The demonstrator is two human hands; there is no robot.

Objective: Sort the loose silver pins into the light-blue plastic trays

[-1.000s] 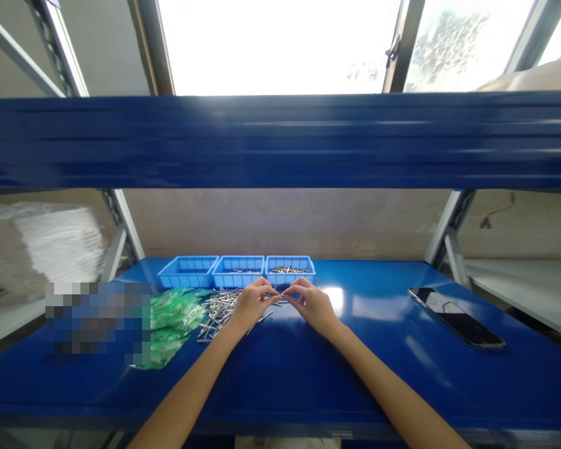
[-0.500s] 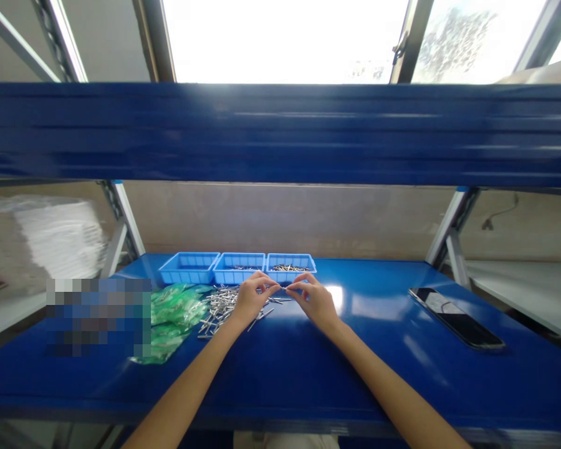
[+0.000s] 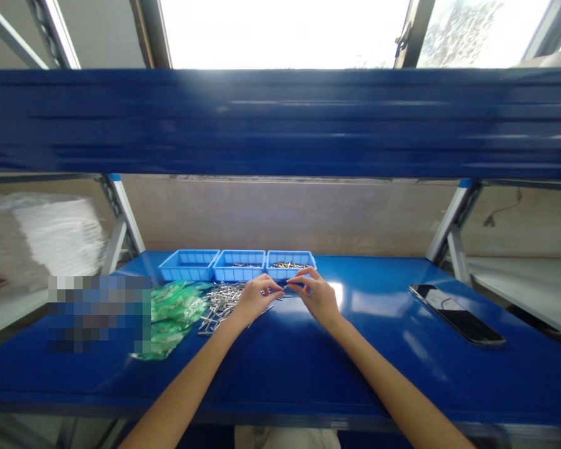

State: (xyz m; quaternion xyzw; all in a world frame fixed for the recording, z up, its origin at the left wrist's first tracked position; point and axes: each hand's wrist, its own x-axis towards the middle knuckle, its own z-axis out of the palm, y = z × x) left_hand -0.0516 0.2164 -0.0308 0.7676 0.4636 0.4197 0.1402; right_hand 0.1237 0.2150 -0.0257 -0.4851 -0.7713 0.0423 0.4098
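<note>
My left hand (image 3: pixel 257 298) is pinched at the right edge of a pile of thin silver metal pieces (image 3: pixel 220 302); what its fingertips hold is too small to make out. Close beside it, my right hand (image 3: pixel 318 299) has thumb and forefinger pressed together near a tiny item I cannot identify. The fingertips of both hands are a short gap apart, just above the blue table (image 3: pixel 308 374). Behind them stand three blue bins: the right one (image 3: pixel 303 272) holds thin metal pieces, the middle one (image 3: pixel 224 273) a few, and the left one (image 3: pixel 189 274) shows nothing inside.
Green plastic bags (image 3: pixel 177 308) lie left of the pile. A black phone (image 3: pixel 458 315) rests on the right side. A blue shelf beam (image 3: pixel 280 121) crosses above the table, with metal uprights at both sides. White stacked material (image 3: pixel 58 234) is at the far left.
My hands have drawn slightly apart at the fingertips, my right hand shifting a little up and right. The view has tilted slightly.
</note>
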